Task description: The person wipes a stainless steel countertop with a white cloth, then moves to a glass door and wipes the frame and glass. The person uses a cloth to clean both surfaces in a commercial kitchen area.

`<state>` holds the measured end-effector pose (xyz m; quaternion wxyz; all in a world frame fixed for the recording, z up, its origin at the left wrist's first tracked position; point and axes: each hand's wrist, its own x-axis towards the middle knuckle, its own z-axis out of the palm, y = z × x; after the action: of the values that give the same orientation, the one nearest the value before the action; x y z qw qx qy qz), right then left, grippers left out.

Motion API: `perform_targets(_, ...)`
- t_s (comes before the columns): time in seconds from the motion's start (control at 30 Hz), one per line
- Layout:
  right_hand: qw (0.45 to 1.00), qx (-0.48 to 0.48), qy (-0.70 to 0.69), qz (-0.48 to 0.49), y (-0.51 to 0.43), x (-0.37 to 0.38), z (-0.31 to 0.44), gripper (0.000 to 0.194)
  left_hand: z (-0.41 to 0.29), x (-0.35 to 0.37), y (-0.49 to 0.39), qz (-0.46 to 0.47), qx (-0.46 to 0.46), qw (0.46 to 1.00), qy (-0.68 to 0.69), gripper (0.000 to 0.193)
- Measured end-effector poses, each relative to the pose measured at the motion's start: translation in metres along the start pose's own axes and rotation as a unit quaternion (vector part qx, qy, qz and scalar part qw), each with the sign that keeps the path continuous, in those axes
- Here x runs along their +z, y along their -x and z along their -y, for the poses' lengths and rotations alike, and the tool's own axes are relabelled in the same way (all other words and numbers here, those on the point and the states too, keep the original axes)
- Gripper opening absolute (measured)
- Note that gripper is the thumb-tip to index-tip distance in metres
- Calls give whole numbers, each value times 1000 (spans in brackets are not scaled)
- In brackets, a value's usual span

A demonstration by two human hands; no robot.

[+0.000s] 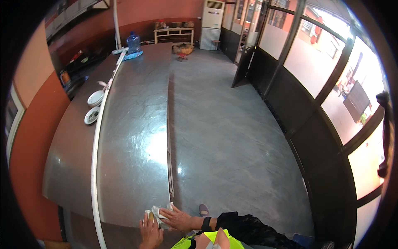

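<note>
At the near end of a long, glossy dark table (133,130), my right hand (177,218) presses down on a crumpled white cloth or paper (156,211), its fingers spread over it. My left hand (151,232) is just beside it, fingertips reaching the left side of the white bundle. A small yellowish-brown piece (151,216) shows by the left fingers; what it is I cannot make out. Whether the left fingers grip the bundle or only rest on it is hidden.
A white pipe (97,149) runs lengthwise along the table. Beyond it are stacked white plates (95,98) and a bowl with greens (92,115). A blue water jug (133,43) stands at the far end. Right of the grey floor (227,133), a dark door (244,67) stands ajar.
</note>
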<state>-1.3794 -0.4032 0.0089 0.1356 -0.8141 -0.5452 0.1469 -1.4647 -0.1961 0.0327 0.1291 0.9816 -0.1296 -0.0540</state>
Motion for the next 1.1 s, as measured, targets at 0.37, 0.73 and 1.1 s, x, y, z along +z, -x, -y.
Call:
perform_targets(0.37, 989, -136, -47, 19, -11, -2, -59, 69, -19, -13, -24, 84, -38, 996, 10, 80)
perform_targets(0.73, 964, -238, -85, -79, -47, 7, -135, 66, -44, -35, -84, 146, -147, 978, 8, 84)
perform_targets(1.1, 981, -158, -79, -77, -52, -42, -199, 59, -29, -35, -166, 70, -119, 990, -7, 80)
